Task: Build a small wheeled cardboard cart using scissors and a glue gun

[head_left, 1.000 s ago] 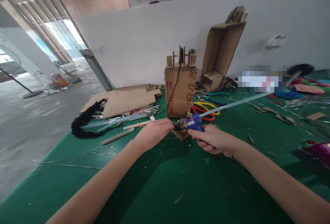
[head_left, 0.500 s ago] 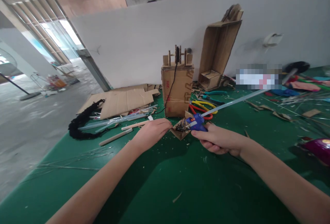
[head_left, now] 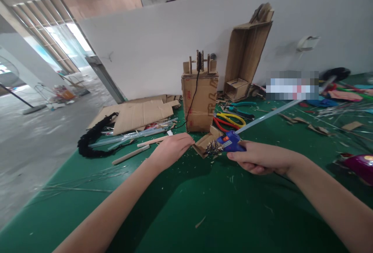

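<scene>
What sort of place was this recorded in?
Probably a craft workspace in an unfinished building: a green table strewn with cardboard pieces, a blue glue gun in the right hand, and a bare grey floor beyond.

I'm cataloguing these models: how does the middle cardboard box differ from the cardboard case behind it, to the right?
The cardboard box shows a closed, printed front; the cardboard case shows its hollow inside. A black cord runs down the box; none shows on the case. Both are brown.

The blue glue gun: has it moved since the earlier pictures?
Yes, the blue glue gun has moved to the right, farther from the upright brown cardboard box.
</scene>
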Demonstrator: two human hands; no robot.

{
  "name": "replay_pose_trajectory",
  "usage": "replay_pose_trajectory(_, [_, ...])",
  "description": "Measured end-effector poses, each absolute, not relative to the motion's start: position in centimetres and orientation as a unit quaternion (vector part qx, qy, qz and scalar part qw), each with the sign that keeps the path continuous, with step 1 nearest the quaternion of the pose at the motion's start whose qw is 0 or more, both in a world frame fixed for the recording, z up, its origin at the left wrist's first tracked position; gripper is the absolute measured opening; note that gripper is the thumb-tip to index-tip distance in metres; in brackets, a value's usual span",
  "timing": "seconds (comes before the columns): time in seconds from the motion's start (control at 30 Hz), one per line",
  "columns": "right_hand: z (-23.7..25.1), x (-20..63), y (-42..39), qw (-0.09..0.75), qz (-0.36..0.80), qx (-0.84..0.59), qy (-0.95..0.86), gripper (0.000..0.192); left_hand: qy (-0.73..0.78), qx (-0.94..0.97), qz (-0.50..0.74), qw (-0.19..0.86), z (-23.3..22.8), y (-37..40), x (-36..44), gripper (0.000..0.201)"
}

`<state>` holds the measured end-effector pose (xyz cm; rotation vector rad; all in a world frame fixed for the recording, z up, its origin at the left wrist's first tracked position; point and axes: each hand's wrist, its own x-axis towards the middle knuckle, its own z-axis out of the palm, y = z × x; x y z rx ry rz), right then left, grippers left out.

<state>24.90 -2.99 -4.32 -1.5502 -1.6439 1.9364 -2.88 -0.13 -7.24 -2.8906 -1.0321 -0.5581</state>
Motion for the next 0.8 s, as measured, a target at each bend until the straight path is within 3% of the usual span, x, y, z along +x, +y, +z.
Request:
replay_pose_trajectory(0.4, [-4.0, 25.9, -3.0, 0.086, 0.612, -0.534, -0.577, 0.049, -0.348, -0.920, -0.182, -0.008, -7.0, -0.4, -2.7, 0.022])
replay_pose_trajectory(0.8, [-2.5, 26.1, -3.5, 0.122, 0.519, -0.525, -0.664, 0.033, -0.378, -0.906, -0.192, -0.012, -7.0, -1.0, -1.7, 0.012])
